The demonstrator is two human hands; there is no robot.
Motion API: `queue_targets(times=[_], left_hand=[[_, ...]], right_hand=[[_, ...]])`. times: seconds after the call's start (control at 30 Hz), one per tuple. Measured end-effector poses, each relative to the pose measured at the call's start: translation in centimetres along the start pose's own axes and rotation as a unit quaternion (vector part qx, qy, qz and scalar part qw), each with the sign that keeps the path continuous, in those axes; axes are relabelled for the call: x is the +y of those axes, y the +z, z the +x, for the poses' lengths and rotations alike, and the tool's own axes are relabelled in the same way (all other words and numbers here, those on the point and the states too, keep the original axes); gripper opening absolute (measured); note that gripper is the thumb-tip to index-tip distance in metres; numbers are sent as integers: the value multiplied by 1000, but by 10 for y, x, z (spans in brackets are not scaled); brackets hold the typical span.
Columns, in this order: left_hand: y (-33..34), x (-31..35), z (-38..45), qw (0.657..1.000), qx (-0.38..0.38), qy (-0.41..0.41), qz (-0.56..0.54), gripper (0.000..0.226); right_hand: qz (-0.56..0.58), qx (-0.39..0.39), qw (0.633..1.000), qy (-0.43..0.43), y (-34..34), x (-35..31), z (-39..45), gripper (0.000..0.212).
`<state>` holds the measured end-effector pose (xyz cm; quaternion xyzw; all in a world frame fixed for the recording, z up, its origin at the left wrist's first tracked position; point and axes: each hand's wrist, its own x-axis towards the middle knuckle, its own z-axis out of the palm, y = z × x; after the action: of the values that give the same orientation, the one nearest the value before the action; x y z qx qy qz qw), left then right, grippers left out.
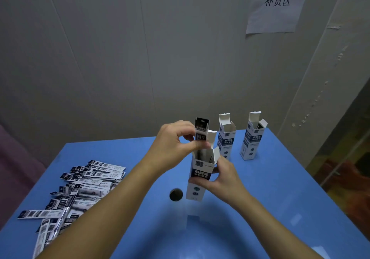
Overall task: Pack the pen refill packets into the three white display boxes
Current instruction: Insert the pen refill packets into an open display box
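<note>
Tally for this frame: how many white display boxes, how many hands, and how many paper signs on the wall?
White display boxes: 3 (near, middle, far right)
Hands: 2 (left hand, right hand)
Wall signs: 1
Total: 6

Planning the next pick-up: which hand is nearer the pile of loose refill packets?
Left. The left hand is just right of the pile of loose refill packets, pinching a packet; the right hand grips the near box, farther right.

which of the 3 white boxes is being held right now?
The nearest box, closest to the camera: the right hand grips its body while the left hand feeds a packet into its top. The other two stand untouched further back.
</note>
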<state>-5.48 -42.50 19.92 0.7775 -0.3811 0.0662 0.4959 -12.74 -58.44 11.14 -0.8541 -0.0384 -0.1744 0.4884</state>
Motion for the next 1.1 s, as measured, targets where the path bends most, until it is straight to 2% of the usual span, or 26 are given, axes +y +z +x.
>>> queue_targets(times=[0.1,0.23,0.43,0.63,1.0,1.1], left_hand=[[-1,-3,-3,999,-21,-14,27,17],[-3,-10,-9,995,-54,-12,86,34],[0,-17,-16,990,-99,-39,90,52],[10,-22,-19,986,-121,-46,101,33],[31,-38,-21,985,-154,-38,61,24],[31,-38,-20,990,-131,-32,42,23]], right_hand=[[0,7,1000,-8,-1,-2,-2,53],[-2,5,1000,-19,-1,-2,-4,53],[-8,1,1000,-11,4,7,-11,53],[-10,2,1000,17,0,19,-18,50],[-11,2,998,69,-8,37,-33,55],[-18,9,995,98,-13,44,-35,53]])
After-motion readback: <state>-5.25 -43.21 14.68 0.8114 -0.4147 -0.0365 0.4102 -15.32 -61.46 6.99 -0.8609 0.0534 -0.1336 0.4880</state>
